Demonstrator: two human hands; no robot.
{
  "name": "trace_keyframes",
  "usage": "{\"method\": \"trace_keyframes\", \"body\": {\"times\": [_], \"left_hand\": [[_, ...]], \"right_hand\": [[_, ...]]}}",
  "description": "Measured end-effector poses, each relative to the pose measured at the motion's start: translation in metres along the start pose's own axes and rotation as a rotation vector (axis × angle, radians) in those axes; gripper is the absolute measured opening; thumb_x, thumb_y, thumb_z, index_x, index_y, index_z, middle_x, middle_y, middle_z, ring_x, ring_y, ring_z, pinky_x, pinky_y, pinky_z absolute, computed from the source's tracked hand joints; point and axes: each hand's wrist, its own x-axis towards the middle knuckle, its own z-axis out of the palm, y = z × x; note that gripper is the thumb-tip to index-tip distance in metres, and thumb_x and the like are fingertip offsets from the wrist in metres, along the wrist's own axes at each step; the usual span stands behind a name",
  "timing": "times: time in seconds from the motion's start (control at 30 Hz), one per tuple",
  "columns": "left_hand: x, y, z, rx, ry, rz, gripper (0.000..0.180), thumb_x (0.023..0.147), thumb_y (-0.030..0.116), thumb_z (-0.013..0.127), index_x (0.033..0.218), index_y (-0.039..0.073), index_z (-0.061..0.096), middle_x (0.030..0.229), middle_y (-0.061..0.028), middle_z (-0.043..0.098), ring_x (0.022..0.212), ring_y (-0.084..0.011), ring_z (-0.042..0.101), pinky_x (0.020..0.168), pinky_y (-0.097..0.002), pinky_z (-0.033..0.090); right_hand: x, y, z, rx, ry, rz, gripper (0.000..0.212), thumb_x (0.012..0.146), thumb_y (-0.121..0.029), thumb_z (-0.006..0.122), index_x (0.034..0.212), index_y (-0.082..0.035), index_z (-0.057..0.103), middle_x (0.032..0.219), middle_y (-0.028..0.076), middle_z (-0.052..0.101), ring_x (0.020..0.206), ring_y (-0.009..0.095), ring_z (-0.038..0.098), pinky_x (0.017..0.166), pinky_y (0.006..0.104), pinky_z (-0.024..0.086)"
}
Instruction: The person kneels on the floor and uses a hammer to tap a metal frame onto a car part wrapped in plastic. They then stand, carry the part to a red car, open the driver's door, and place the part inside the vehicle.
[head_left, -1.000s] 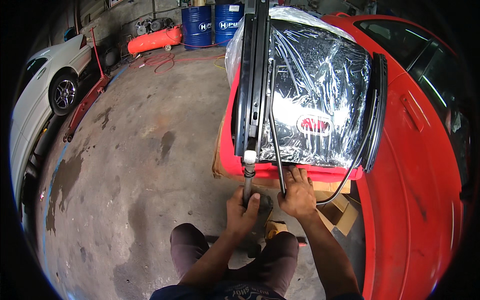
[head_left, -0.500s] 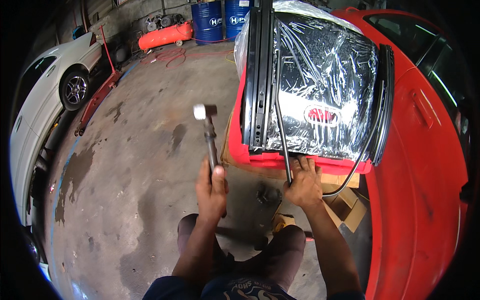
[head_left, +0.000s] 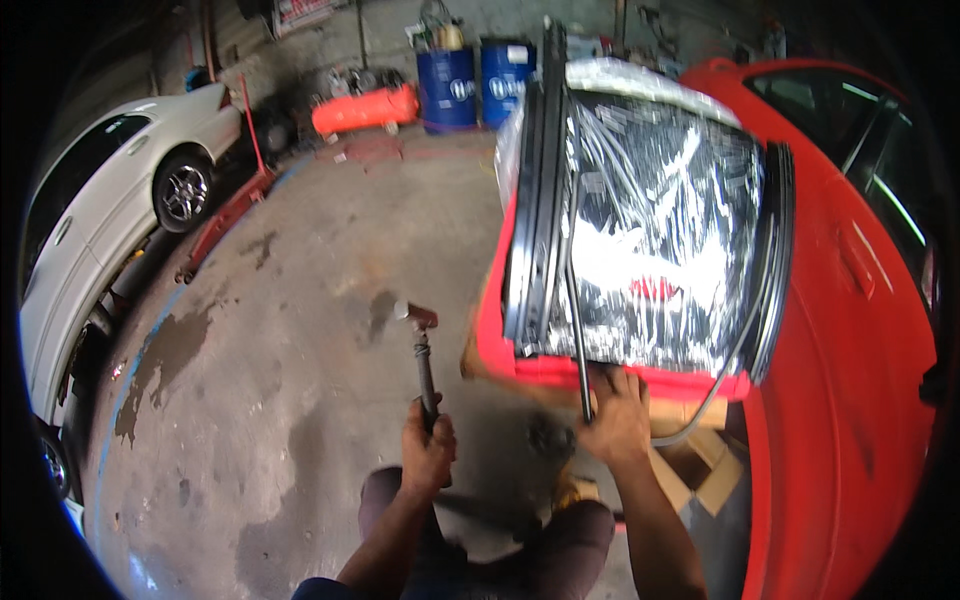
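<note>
My left hand point(head_left: 428, 452) is closed round the handle of a hammer point(head_left: 424, 360), whose head points away from me over the floor. At the near edge of a large dark panel point(head_left: 625, 220) in clear plastic film, my right hand point(head_left: 614, 420) lies with its fingers up over the red padded rim point(head_left: 510, 364). A thin black strip point(head_left: 579, 335) runs down the panel's left side to the thumb. On the other side, it curves away from the wrist toward the panel's right edge. The palm is hidden, but the strip appears held there.
A red car point(head_left: 830, 400) stands along the right. Cardboard point(head_left: 715, 470) lies beneath the panel's near side. To the left is a white car point(head_left: 110, 210), with a red floor jack point(head_left: 225, 225) beside it. An orange compressor point(head_left: 366, 110) and blue drums point(head_left: 447, 90) stand at the back.
The hammer and my left hand have come lower and nearer to me. My right hand stays at the panel's near edge. The whole view has shifted, with the surroundings now lower in it.
</note>
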Motion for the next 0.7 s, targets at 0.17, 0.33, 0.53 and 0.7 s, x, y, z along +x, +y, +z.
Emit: {"method": "trace_keyframes", "body": {"times": [0.17, 0.33, 0.53, 0.7], "left_hand": [[0.063, 0.136, 0.052, -0.168, -0.260, 0.386, 0.059, 0.110, 0.027, 0.053, 0.162, 0.011, 0.031, 0.071, 0.0014, 0.049, 0.049, -0.0088, 0.047, 0.041, -0.0267, 0.038], [0.156, 0.281, 0.116, -0.151, -0.422, 0.490, 0.042, 0.112, 0.039, 0.044, 0.140, 0.007, 0.050, 0.072, 0.0004, 0.048, 0.047, -0.0102, 0.044, 0.040, -0.0274, 0.038], [0.197, 0.333, 0.161, 0.035, -0.296, 0.319, 0.042, 0.110, 0.043, 0.046, 0.122, 0.004, 0.054, 0.073, -0.0008, 0.048, 0.050, -0.0102, 0.041, 0.041, -0.0299, 0.036], [0.195, 0.310, 0.153, 0.066, -0.346, 0.358, 0.040, 0.109, 0.044, 0.049, 0.117, 0.005, 0.054, 0.072, 0.0006, 0.047, 0.050, -0.0093, 0.039, 0.042, -0.0297, 0.034]], "right_hand": [[0.003, -0.002, 0.003, -0.019, 0.046, 0.023, 0.064, 0.073, -0.025, 0.075, 0.134, -0.010, 0.065, 0.134, 0.015, 0.059, 0.128, 0.037, 0.052, 0.116, 0.0543, 0.035], [-0.001, 0.000, 0.005, -0.061, 0.020, 0.044, 0.061, 0.077, -0.030, 0.076, 0.134, -0.010, 0.064, 0.136, 0.014, 0.059, 0.128, 0.036, 0.052, 0.115, 0.0562, 0.035], [0.001, 0.001, 0.005, 0.008, 0.024, 0.052, 0.065, 0.075, -0.029, 0.075, 0.136, -0.010, 0.065, 0.134, 0.014, 0.059, 0.130, 0.035, 0.051, 0.116, 0.0539, 0.035], [0.001, -0.001, 0.001, 0.003, 0.018, 0.054, 0.067, 0.073, -0.028, 0.077, 0.136, -0.010, 0.064, 0.135, 0.012, 0.059, 0.129, 0.034, 0.052, 0.115, 0.0539, 0.035]]}}
